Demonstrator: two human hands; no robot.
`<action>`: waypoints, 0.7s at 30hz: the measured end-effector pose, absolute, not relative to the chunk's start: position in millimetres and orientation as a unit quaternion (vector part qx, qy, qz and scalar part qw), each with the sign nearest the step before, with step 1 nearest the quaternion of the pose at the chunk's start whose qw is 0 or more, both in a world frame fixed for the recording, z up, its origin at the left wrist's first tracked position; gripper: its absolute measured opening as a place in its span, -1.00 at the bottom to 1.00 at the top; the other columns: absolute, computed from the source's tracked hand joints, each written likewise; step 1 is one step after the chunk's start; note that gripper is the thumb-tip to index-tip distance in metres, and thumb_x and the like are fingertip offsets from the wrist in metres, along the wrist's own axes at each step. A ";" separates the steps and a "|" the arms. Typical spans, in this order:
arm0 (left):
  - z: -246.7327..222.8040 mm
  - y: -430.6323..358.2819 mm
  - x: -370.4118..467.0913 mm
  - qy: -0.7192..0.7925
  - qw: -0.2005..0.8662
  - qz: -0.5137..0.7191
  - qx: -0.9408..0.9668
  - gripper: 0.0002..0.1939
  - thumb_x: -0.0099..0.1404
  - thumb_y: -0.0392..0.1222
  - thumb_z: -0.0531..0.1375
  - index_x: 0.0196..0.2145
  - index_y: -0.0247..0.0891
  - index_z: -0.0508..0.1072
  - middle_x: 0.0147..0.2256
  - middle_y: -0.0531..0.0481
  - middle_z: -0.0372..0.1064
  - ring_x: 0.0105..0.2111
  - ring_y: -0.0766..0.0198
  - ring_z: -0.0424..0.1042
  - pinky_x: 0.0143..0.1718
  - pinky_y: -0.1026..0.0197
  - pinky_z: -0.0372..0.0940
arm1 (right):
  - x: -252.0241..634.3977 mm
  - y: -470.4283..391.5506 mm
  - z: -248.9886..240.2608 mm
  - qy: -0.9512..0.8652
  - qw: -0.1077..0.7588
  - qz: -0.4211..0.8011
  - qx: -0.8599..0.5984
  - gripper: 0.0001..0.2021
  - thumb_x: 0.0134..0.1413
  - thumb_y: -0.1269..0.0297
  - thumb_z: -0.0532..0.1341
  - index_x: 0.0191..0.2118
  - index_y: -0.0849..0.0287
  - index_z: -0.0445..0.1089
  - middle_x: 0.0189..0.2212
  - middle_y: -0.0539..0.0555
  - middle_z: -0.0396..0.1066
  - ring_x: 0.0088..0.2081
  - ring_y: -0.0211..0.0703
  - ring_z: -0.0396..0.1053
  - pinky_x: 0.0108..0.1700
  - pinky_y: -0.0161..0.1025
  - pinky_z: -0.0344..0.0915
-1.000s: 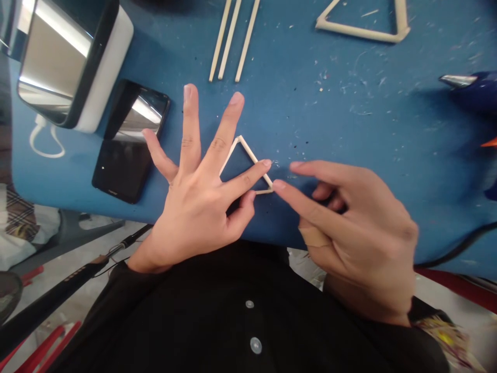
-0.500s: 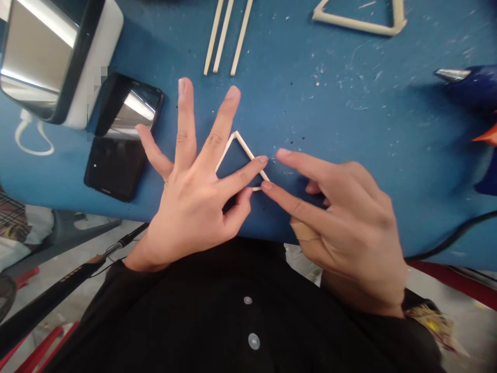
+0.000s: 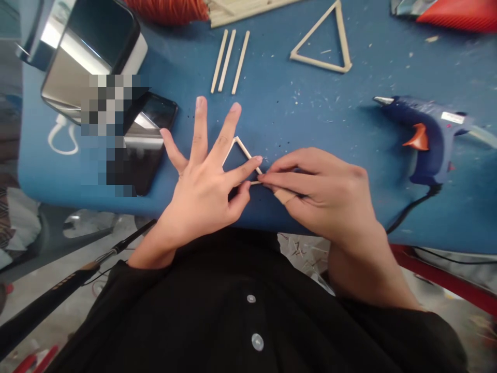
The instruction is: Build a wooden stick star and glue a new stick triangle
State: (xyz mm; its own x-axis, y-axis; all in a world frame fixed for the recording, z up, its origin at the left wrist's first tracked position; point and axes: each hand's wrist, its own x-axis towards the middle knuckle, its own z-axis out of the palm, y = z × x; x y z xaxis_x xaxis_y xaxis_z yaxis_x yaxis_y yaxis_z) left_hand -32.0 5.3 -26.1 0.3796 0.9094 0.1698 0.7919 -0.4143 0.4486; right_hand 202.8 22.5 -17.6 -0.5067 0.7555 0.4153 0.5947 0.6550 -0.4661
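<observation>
Fingertips of the right hand (image 3: pixel 326 191) are now drawn together at the near right-hand corner of the small stick triangle (image 3: pixel 245 150), whereas half a second earlier the upper of the two leading digits was held apart and only the lower one was set at the corner. By this change a single-digit touch is replaced by a pinch; the work in hand is judged to be passing from locating the corner to pressing or adjusting the joint. The right grip is seen closed on that corner, though the joint itself is covered by the fingertips, and whether any glue is caught there cannot be told.

The left hand (image 3: pixel 209 181) is kept spread: its index finger is laid across the right-hand stick, its thumb is placed by the lower stick, and the other fingers are lifted clear. Nothing is clenched in this grip; the triangle is apparently steadied by light pressure. The triangle is lain flat on the blue counter (image 3: pixel 330 119), near its front edge, with its left portion hidden beneath the hand.

With the view shifted, the glue gun (image 3: pixel 437 124) is now shown almost whole at the right, untouched. Beyond the hands, three loose sticks (image 3: pixel 240 62) and a larger triangle (image 3: pixel 319 62) are left well apart from the joint being handled.
</observation>
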 end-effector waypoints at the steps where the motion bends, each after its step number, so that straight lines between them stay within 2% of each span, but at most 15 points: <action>1: -28.4 5.2 -31.8 0.520 0.143 0.201 0.818 -0.44 0.41 -0.19 0.36 0.29 0.31 0.53 0.65 0.16 -0.22 0.65 -0.33 -0.48 0.43 -0.75 -0.71 | 202.4 25.1 -17.7 -0.861 0.303 0.138 -0.384 -0.77 0.37 0.47 0.29 -0.17 -0.02 0.66 -0.22 -0.04 0.64 -0.23 -0.20 0.58 -0.20 -0.22 0.52; 8: -35.1 5.1 -29.4 0.519 0.130 0.201 0.820 -0.47 0.51 -0.05 0.30 0.37 0.23 0.46 0.67 0.09 -0.25 0.65 -0.39 -0.50 0.42 -0.73 -0.73 | 199.4 33.1 -16.5 -0.863 0.286 0.175 -0.377 -0.78 0.35 0.46 0.30 -0.22 -0.01 0.66 -0.24 -0.03 0.64 -0.26 -0.16 0.60 -0.17 -0.19 0.56; 15: -32.5 4.3 -30.0 0.521 0.122 0.180 0.825 -0.31 0.48 -0.22 0.27 0.47 0.27 0.33 0.67 0.02 -0.28 0.65 -0.43 -0.50 0.40 -0.80 -0.67 | 199.0 29.9 -19.8 -0.843 0.314 0.197 -0.390 -0.83 0.28 0.50 0.37 -0.15 0.05 0.64 -0.21 -0.02 0.64 -0.27 -0.23 0.61 -0.22 -0.27 0.55; 21: -33.3 4.9 -30.6 0.517 0.116 0.195 0.826 -0.34 0.45 -0.26 0.30 0.41 0.24 0.41 0.67 0.03 -0.22 0.65 -0.45 -0.43 0.41 -0.84 -0.59 | 200.4 26.8 -25.2 -0.845 0.327 0.162 -0.392 -0.88 0.28 0.46 0.39 -0.21 0.06 0.58 -0.26 -0.01 0.62 -0.28 -0.20 0.60 -0.30 -0.24 0.51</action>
